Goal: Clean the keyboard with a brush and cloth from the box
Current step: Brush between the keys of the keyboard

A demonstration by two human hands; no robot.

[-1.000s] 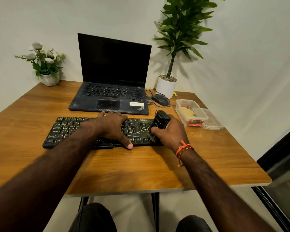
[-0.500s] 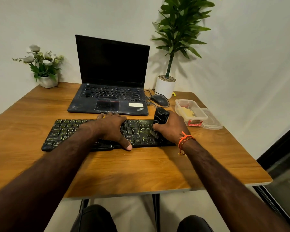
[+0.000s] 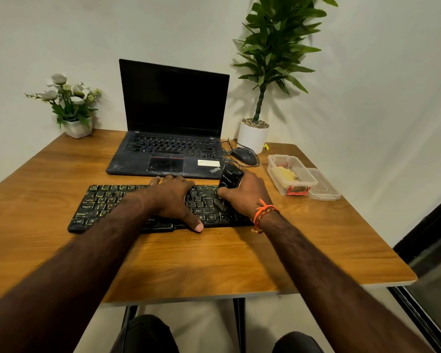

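Note:
A black keyboard (image 3: 105, 207) with yellow-green markings lies across the wooden table. My left hand (image 3: 175, 200) rests flat on its middle, fingers spread over the far edge and thumb at the near edge. My right hand (image 3: 247, 197) grips a black brush (image 3: 230, 178) by its chunky handle, with the bristles down on the keys at the keyboard's right end. A clear plastic box (image 3: 289, 174) stands open to the right, with a yellow cloth (image 3: 285, 173) inside.
An open black laptop (image 3: 173, 138) sits behind the keyboard. A mouse (image 3: 243, 155) with its cable lies beside a white plant pot (image 3: 252, 135). The box lid (image 3: 323, 187) lies right of the box. A flower pot (image 3: 78, 127) stands at the back left corner.
My right hand has moved the brush a little away from me along the keyboard's right end. My left hand has stayed on the keys.

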